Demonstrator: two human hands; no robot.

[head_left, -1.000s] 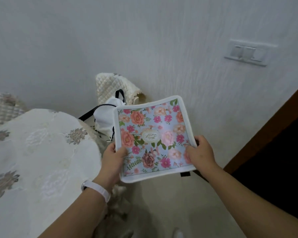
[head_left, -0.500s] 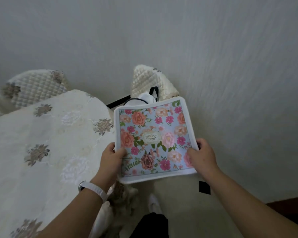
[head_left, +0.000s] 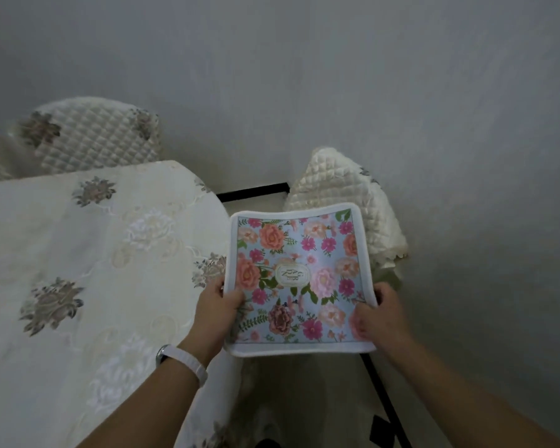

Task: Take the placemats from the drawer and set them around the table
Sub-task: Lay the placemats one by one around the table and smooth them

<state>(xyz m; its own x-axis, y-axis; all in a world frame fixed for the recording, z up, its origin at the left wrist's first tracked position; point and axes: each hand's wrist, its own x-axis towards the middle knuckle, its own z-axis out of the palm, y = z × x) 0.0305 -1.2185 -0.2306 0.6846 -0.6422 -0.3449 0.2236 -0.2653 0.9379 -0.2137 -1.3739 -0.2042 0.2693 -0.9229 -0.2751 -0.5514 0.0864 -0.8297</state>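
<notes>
I hold a square placemat [head_left: 296, 279] with a light blue floral print and a white border, flat in front of me. My left hand [head_left: 215, 310] grips its left edge, thumb on top. My right hand [head_left: 380, 318] grips its lower right corner. Whether more mats lie under it I cannot tell. The mat hovers just past the right edge of the table [head_left: 88, 270], which is covered by a cream cloth with embroidered flowers. No drawer is in view.
A chair with a quilted cream cover [head_left: 349, 192] stands behind the mat against the grey wall. Another quilted chair back [head_left: 101, 137] rises beyond the table's far edge. A thin black strap or rod [head_left: 385, 402] runs down at lower right.
The view has swung left, so the table fills more of the left side and a second chair shows. Both hands keep their grip on the mat, now closer to the table's edge.
</notes>
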